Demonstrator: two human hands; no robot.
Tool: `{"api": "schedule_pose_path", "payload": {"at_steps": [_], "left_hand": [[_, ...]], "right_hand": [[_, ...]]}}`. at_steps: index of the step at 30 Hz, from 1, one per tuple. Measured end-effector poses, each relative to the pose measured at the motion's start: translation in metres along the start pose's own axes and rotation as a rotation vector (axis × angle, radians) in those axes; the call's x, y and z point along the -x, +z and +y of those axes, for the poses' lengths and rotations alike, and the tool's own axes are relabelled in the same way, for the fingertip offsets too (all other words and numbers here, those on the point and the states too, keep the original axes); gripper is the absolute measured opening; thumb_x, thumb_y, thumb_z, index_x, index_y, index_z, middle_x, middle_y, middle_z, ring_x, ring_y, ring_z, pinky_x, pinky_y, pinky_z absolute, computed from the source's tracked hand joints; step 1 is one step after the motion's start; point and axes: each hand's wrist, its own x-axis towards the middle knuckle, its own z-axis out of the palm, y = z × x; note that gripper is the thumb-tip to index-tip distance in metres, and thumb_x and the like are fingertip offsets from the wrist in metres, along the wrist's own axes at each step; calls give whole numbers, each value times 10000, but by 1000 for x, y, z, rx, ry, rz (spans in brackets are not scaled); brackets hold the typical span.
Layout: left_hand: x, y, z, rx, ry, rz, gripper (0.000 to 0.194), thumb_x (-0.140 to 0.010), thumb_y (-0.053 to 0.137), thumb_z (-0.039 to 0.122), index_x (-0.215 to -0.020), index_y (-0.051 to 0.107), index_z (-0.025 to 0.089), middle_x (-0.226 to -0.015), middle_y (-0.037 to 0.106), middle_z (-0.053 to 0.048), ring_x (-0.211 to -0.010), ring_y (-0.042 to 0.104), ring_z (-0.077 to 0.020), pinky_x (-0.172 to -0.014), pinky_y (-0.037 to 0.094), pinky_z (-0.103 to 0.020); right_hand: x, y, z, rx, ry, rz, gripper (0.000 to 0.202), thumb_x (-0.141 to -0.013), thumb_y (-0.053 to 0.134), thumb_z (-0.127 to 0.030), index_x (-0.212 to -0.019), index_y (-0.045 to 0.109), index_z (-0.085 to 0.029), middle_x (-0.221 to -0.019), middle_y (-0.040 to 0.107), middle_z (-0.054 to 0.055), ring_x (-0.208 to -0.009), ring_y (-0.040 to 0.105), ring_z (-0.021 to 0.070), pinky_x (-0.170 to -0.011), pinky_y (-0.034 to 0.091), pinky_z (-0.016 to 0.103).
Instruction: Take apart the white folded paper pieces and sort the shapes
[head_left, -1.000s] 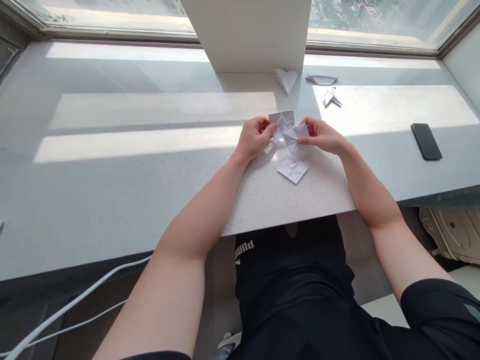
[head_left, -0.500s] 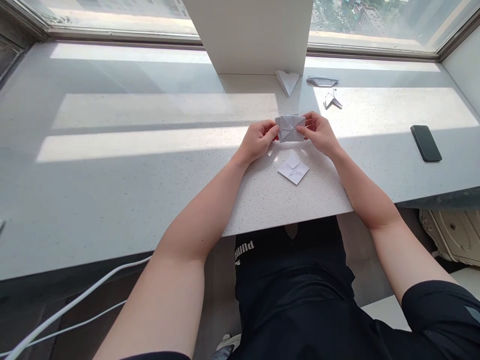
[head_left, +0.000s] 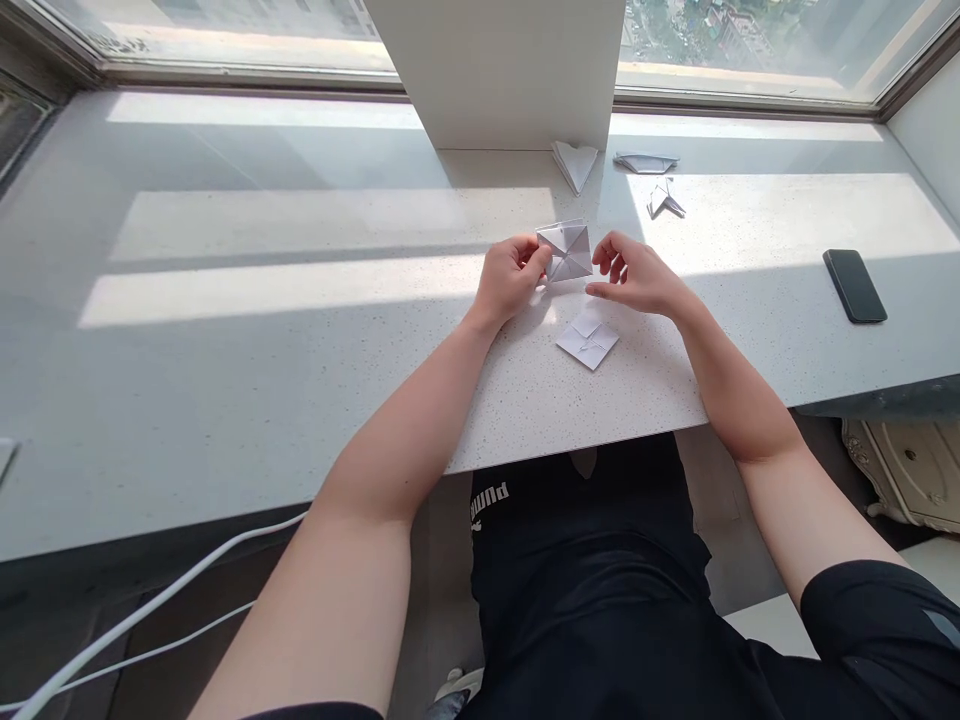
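My left hand [head_left: 514, 275] pinches the left edge of a folded white paper [head_left: 570, 252], whose creases meet near its middle. It is held up above the counter and slightly tilted. Just to its right, my right hand [head_left: 634, 274] is apart from the paper, with thumb and fingers spread and nothing between them. On the counter below the hands lies a second folded paper [head_left: 588, 341], a flat square turned on its corner with a flap at its upper side.
Behind the hands lie a folded paper triangle [head_left: 576, 166], a long folded paper [head_left: 646, 163] and a small pointed paper piece [head_left: 665, 199]. A black phone [head_left: 854, 286] rests at the right of the counter [head_left: 300, 380]. A white pillar [head_left: 502, 75] stands between the windows.
My right hand has let go of the folded paper and its fingers have opened. The paper has shifted a little left and tilted in my left hand.
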Motion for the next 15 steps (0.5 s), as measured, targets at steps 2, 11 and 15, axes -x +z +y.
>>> {"api": "schedule_pose_path", "payload": {"at_steps": [2,11,15], "left_hand": [[-1,-1,-3,-14,-10,18,508,-1119,856,643,-838,635,282,-726,683,-24,-712,702,-195,-638,587,-313],[-2,-1,-4,-11,-11,30,527,-1104,848,636,-820,575,286,-724,656,-22,-721,672,-195,-667,602,-319],[-1,-1,-3,-17,-4,16,545,-1113,840,685,-841,582,288,-725,651,-22,-721,666,-196,-661,589,-315]], "right_hand": [[5,-4,-4,59,-29,-218,522,-913,1054,-568,-1297,828,-296,-1273,785,107,-1108,741,338,-1011,665,539],[8,7,-12,173,-52,-372,410,-816,1048,-359,-1067,731,-290,-1230,737,85,-1150,715,362,-1041,622,533],[6,-1,-6,27,-2,-334,383,-899,992,-379,-1054,651,-302,-1087,756,54,-1031,699,322,-928,599,494]]}}
